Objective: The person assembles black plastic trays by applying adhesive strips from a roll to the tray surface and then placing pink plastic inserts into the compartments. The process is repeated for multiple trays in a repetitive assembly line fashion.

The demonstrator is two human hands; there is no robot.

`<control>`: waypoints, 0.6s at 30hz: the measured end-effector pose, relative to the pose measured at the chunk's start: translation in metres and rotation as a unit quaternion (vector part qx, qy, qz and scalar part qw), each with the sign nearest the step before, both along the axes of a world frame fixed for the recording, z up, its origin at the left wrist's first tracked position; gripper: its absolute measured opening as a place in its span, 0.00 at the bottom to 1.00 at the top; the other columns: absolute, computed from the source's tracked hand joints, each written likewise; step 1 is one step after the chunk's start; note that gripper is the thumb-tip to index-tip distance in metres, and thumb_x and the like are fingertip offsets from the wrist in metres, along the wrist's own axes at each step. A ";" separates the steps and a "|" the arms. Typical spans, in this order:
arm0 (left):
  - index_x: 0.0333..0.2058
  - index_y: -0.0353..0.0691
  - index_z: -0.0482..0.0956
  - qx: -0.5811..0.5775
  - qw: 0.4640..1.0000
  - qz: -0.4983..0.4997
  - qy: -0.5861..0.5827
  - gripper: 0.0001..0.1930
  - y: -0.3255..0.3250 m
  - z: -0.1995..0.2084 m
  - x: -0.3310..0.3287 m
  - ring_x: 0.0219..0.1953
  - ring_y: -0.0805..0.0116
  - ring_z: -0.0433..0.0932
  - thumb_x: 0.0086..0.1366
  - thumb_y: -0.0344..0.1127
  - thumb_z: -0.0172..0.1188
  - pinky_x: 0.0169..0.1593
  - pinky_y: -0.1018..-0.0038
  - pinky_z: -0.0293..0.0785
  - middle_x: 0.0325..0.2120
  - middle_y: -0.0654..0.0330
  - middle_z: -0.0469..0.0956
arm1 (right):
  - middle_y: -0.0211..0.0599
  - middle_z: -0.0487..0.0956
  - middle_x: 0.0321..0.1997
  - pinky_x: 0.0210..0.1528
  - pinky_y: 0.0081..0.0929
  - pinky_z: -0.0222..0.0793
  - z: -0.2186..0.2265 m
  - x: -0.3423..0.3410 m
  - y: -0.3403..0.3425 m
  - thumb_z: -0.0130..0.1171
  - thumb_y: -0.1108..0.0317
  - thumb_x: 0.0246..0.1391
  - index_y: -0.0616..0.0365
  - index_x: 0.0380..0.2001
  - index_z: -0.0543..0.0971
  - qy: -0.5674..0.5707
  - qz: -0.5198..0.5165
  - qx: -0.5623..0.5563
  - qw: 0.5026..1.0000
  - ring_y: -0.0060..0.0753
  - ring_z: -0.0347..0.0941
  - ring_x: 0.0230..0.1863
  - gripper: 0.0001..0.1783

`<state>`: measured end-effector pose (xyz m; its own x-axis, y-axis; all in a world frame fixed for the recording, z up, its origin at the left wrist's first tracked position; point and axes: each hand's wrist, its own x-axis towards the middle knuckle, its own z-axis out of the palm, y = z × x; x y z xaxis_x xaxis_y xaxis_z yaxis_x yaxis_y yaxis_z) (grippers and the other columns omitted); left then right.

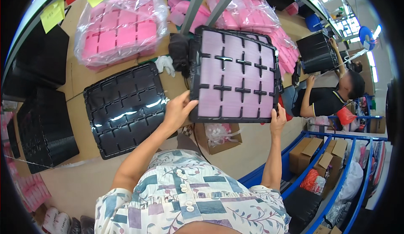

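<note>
Black tray [233,119]: we likely stop it tipping.
Left hand [178,108]: holds its left side.
Right hand [277,120]: holds its corner.

You wear a cream, short-sleeved shirt [210,196] printed with teal, blue-grey and dull purple blocks [155,209] and curling, leafy sprigs [248,210]. Round pale buttons [189,203] run down its front, and a gathered seam [166,200] crosses it. Your left hand [177,108], right hand [277,121] and forearms [141,150] are bare.

Brown table [78,107] — black tray [123,123], pink stack [120,34]
</note>
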<state>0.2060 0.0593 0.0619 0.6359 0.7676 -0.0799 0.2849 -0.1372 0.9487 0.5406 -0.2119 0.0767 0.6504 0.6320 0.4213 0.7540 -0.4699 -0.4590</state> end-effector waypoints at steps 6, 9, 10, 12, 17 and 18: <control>0.53 0.32 0.72 0.037 0.999 -0.025 0.031 0.28 0.017 -0.025 0.048 0.25 0.56 0.79 0.59 0.45 0.66 0.33 0.63 0.73 0.21 0.50 0.78 | 0.46 0.77 0.41 0.52 0.38 0.69 -0.019 0.063 0.012 0.60 0.66 0.55 0.65 0.50 0.77 -0.027 0.010 -0.058 0.998 0.47 0.74 0.45 0.21; 0.64 0.35 0.57 0.048 0.997 -0.034 0.059 0.38 0.010 -0.013 0.058 0.28 0.45 0.81 0.61 0.44 0.64 0.36 0.56 0.75 0.25 0.42 0.80 | 0.47 0.77 0.44 0.56 0.40 0.66 -0.025 0.080 0.021 0.61 0.64 0.54 0.62 0.50 0.78 -0.112 0.006 -0.076 0.991 0.48 0.72 0.49 0.21; 0.65 0.36 0.54 0.067 0.995 -0.037 0.065 0.39 0.009 -0.010 0.064 0.29 0.43 0.81 0.61 0.43 0.64 0.36 0.55 0.75 0.25 0.41 0.80 | 0.49 0.76 0.49 0.60 0.40 0.64 -0.024 0.084 0.029 0.61 0.63 0.56 0.59 0.52 0.78 -0.078 -0.006 -0.064 0.995 0.48 0.71 0.54 0.21; 0.65 0.33 0.52 0.109 0.991 -0.047 0.059 0.41 0.006 -0.011 0.082 0.29 0.39 0.80 0.62 0.43 0.63 0.36 0.52 0.75 0.23 0.39 0.79 | 0.47 0.76 0.52 0.61 0.37 0.64 -0.034 0.116 0.039 0.59 0.64 0.57 0.61 0.53 0.77 -0.045 0.003 -0.052 0.998 0.47 0.71 0.55 0.22; 0.66 0.27 0.47 0.112 0.986 -0.063 0.105 0.43 -0.010 -0.016 0.111 0.29 0.37 0.80 0.63 0.45 0.61 0.37 0.52 0.75 0.23 0.37 0.78 | 0.52 0.77 0.56 0.61 0.32 0.65 -0.029 0.154 0.052 0.56 0.65 0.60 0.62 0.58 0.73 0.130 0.005 -0.029 0.991 0.42 0.74 0.57 0.24; 0.65 0.26 0.46 0.099 0.987 -0.060 0.108 0.43 -0.010 -0.015 0.109 0.29 0.37 0.79 0.64 0.45 0.60 0.37 0.52 0.75 0.24 0.37 0.78 | 0.51 0.77 0.56 0.60 0.29 0.65 -0.028 0.151 0.054 0.54 0.64 0.61 0.63 0.60 0.71 0.117 0.007 -0.047 0.992 0.38 0.75 0.57 0.25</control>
<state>0.3150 0.0497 0.0470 0.7080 0.7018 -0.0785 0.4472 -0.3596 0.8190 0.6914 -0.1583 0.0485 0.7148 0.6708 0.1975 0.6379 -0.5098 -0.5772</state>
